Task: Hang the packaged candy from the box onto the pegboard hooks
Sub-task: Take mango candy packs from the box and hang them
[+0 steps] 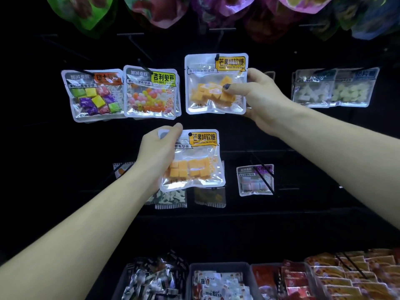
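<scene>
My right hand (pixel 257 98) has its grip clenched on the upper mango candy pack (pixel 216 84), thumb pressed across the front over the orange cubes and fingers behind its right edge; the pack sits against the dark pegboard (pixel 32 137) with a black hook (pixel 217 56) showing through the hole near its top. My left hand (pixel 158 152) grasps the lower mango candy pack (pixel 194 161) by its upper left corner, fingertips curled over the top edge, and holds it upright just below the first one, apart from any hook I can make out. To the left of the upper pack hang a jelly bean pack (pixel 151 94) and, overlapping its left edge, a pack of mixed wrapped candies (pixel 93 96). Well off to the right hang two pale candy packs (pixel 333 88), side by side. Lower on the board, a marshmallow-like pack (pixel 255 180) hangs to the right of my left-hand pack, and a few dim packs are partly hidden behind it. Bright foil bags (pixel 155 9) line the top edge. At the bottom, grey bins (pixel 218 267) hold more wrapped snacks; I cannot tell which one is the source box.
</scene>
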`<state>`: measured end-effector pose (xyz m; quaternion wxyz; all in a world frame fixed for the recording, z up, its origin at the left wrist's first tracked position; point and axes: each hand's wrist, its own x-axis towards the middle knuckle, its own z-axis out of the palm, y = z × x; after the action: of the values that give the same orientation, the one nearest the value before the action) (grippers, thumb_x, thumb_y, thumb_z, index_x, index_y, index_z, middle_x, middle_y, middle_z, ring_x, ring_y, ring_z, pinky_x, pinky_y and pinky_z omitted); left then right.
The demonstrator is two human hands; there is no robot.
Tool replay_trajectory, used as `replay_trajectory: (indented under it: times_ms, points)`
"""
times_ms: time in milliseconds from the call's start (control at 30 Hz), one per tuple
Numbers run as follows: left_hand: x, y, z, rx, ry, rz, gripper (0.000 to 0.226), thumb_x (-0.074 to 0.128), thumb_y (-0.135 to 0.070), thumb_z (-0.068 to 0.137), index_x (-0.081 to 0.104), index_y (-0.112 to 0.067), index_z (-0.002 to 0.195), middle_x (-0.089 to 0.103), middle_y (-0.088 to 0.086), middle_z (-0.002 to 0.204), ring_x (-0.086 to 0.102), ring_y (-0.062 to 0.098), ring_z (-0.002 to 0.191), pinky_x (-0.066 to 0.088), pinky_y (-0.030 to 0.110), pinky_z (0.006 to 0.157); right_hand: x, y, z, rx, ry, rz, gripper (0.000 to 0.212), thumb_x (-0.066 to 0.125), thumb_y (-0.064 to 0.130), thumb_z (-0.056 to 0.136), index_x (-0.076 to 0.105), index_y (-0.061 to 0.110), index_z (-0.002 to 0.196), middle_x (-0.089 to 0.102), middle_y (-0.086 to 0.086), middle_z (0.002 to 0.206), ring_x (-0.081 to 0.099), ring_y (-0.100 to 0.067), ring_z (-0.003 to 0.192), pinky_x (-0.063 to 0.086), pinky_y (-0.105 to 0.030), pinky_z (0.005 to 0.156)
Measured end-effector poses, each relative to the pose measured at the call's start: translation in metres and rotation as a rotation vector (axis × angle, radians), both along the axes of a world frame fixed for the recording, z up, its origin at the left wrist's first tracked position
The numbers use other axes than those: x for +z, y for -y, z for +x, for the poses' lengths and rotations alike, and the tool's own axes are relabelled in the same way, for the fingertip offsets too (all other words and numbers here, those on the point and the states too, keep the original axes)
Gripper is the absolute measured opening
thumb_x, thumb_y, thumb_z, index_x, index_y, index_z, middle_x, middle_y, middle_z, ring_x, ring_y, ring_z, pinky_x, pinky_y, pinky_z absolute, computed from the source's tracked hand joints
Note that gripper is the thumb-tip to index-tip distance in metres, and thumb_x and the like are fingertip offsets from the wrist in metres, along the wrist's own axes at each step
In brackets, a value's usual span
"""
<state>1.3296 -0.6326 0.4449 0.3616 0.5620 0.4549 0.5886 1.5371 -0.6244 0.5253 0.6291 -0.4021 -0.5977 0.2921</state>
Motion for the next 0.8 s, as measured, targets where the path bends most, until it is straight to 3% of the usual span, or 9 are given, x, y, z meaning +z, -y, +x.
replay_trajectory:
  times_ms: [200, 467, 600, 800]
  points:
    - [-0.005, -0.008, 0.000, 0.000, -0.011, 0.002, 0.029, 0.060, -0.046, 0.103, 0.065, -0.024, 0.084, 0.045, -0.007, 0.069, 0.043, 0.014, 0.067, 0.035, 0.027, 0.061, -0.004, -0.019, 0.003, -0.033, 0.003, -0.034, 0.034, 0.073, 0.005, 0.090, 0.067, 0.012, 0.123, 0.077, -0.005, 0.115, 0.077, -0.021, 0.102, 0.063, -0.040, 0.089]
    - [-0.014, -0.022, 0.004, -0.011, -0.003, -0.001, 0.026, 0.060, -0.046, 0.103, 0.067, -0.027, 0.087, 0.053, -0.010, 0.076, 0.047, 0.011, 0.069, 0.037, 0.026, 0.064, -0.006, -0.077, -0.002, -0.120, 0.009, -0.089, 0.027, 0.075, 0.005, 0.088, 0.070, 0.014, 0.113, 0.077, -0.005, 0.113, 0.074, -0.025, 0.107, 0.057, -0.049, 0.100]
    - [-0.019, -0.032, 0.005, -0.009, -0.005, -0.010, 0.028, 0.060, -0.045, 0.103, 0.067, -0.027, 0.083, 0.049, -0.014, 0.062, 0.046, 0.010, 0.065, 0.036, 0.026, 0.061, -0.005, -0.108, -0.001, -0.172, -0.009, -0.135, 0.023, 0.077, 0.007, 0.084, 0.072, 0.016, 0.105, 0.078, -0.004, 0.110, 0.073, -0.027, 0.107, 0.056, -0.049, 0.102]
    - [-0.024, -0.041, 0.004, 0.001, 0.000, -0.017, 0.026, 0.060, -0.044, 0.102, 0.067, -0.027, 0.083, 0.044, -0.008, 0.062, 0.042, 0.014, 0.062, 0.033, 0.029, 0.058, -0.003, -0.124, -0.001, -0.252, -0.052, -0.219, 0.058, 0.086, 0.023, 0.079, 0.059, 0.006, 0.127, 0.064, -0.009, 0.123, 0.060, -0.030, 0.120, 0.052, -0.050, 0.105]
